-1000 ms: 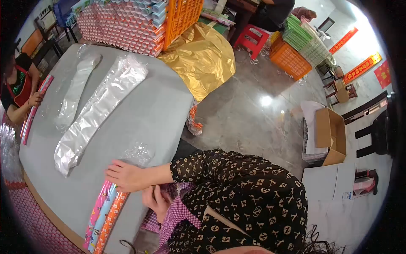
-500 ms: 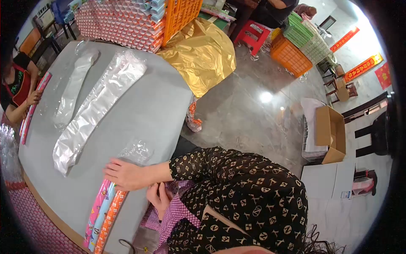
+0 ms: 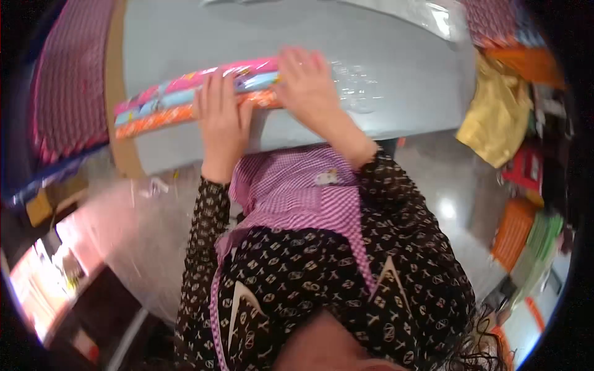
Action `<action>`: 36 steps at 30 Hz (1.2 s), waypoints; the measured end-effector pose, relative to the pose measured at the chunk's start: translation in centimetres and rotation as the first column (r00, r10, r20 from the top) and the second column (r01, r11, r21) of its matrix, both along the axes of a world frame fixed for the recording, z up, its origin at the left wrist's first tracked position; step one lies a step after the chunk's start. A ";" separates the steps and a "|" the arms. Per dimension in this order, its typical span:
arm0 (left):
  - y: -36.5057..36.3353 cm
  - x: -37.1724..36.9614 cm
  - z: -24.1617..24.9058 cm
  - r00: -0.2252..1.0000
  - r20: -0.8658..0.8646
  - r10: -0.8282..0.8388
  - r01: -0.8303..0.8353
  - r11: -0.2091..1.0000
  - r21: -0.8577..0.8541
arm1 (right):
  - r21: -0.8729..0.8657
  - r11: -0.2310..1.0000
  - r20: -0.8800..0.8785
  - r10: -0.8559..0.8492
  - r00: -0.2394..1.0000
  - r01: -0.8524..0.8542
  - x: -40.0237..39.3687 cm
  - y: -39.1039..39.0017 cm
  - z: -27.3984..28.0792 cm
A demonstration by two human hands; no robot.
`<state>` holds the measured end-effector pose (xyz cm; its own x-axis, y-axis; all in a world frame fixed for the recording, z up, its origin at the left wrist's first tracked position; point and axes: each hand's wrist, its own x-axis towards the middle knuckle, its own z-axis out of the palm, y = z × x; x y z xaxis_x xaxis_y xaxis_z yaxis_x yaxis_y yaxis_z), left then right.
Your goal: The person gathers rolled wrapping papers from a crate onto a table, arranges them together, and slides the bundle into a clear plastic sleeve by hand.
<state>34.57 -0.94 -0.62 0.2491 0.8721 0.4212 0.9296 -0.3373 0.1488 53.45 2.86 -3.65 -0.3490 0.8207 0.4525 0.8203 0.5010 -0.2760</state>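
Observation:
Three patterned paper rolls lie side by side along the table's near edge: a pink roll, a light-blue roll and an orange roll. Shiny highlights on them look like clear film. My left hand rests across their middle, fingers stretched out over the top and thumb toward the near side. Over their right end lies my right hand, its fingers extended and slightly blurred. Just beyond that end, crumpled clear plastic film lies on the table. What is under both palms is hidden.
The grey table runs across the front. Silvery plastic sleeves lie at its far right. Stacked pink-patterned rolls stand at the left, gold sheeting hangs at the right, and a red stool and orange crate are on the floor.
My view has turned to face the table's edge. My left hand has come from near the apron onto the rolls. My right hand stays at their end.

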 end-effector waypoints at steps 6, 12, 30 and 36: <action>0.8 -1.5 -0.9 0.986 -0.168 -0.002 -0.005 0.999 -0.044 | -0.004 1.000 0.018 -0.003 1.000 0.003 -0.4 -0.2 0.3; 2.2 -1.4 -0.2 0.977 -0.207 -0.052 0.035 0.996 -0.084 | 0.003 1.000 0.016 -0.014 1.000 0.014 -0.5 -0.3 0.2; 2.8 -1.2 -0.4 0.961 -0.242 -0.132 0.102 0.986 -0.133 | 0.035 0.992 -0.104 -0.116 0.988 0.120 9.9 -3.2 2.5; 2.8 -1.1 -0.6 0.957 -0.269 -0.113 0.084 0.989 -0.118 | -0.119 0.992 -0.296 -0.067 0.953 0.032 7.0 -3.9 3.5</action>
